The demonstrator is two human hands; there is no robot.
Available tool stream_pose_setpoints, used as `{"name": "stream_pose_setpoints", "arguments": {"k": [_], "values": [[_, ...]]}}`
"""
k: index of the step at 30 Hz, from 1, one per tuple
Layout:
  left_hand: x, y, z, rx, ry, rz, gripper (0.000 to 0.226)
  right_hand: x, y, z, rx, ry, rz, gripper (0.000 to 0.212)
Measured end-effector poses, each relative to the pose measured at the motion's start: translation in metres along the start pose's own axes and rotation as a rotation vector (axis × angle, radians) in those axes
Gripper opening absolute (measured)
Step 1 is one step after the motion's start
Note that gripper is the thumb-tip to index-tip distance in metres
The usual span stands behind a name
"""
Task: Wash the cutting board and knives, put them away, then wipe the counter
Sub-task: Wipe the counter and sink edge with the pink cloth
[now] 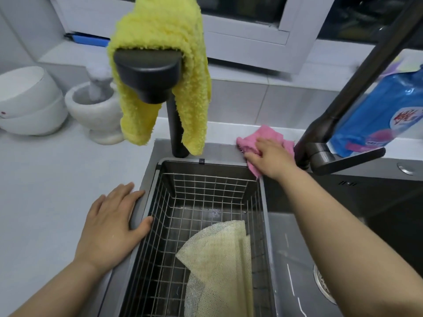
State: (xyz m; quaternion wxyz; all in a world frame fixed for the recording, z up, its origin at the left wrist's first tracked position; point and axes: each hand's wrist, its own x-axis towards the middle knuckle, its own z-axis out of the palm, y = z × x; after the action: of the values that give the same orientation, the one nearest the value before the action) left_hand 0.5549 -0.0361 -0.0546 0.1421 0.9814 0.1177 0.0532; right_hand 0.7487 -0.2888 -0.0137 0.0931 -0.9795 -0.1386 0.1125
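We judge counter-wiping in hand: right hand (272, 157) presses pink cloth (263, 135) on sink ledge (217, 152), fingers (253, 159) spread flat, not gripping. Left hand (114, 220) flat, empty, on tabletop (45, 179) by sink rim. We'd keep soft, nubby cloth bunched under palm, sweep round faucet base (320, 154). Ledge smooth matte metal. No cutting board, knives in view.

One head-worn view, forward and down, close above sink (219, 152) and counter (45, 191)
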Motion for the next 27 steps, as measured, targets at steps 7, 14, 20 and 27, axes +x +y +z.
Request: {"name": "stream_pose_setpoints", "arguments": {"k": [7,14,20,27], "values": [[0.001,-0.001,0.0,0.007,0.005,0.002,0.077,-0.037,0.005,0.026,0.141,0.285,0.149,0.032],[0.001,0.001,0.0,0.0,0.008,0.005,0.081,-0.001,-0.017,-0.005,0.267,0.165,0.239,0.028],[0.002,0.001,0.001,0.004,0.016,-0.006,0.082,0.011,-0.056,0.002,0.235,0.04,0.036,0.032],[0.002,0.002,-0.002,0.008,0.012,-0.002,0.082,-0.027,0.0,-0.002,0.178,0.112,0.114,0.032]]}}
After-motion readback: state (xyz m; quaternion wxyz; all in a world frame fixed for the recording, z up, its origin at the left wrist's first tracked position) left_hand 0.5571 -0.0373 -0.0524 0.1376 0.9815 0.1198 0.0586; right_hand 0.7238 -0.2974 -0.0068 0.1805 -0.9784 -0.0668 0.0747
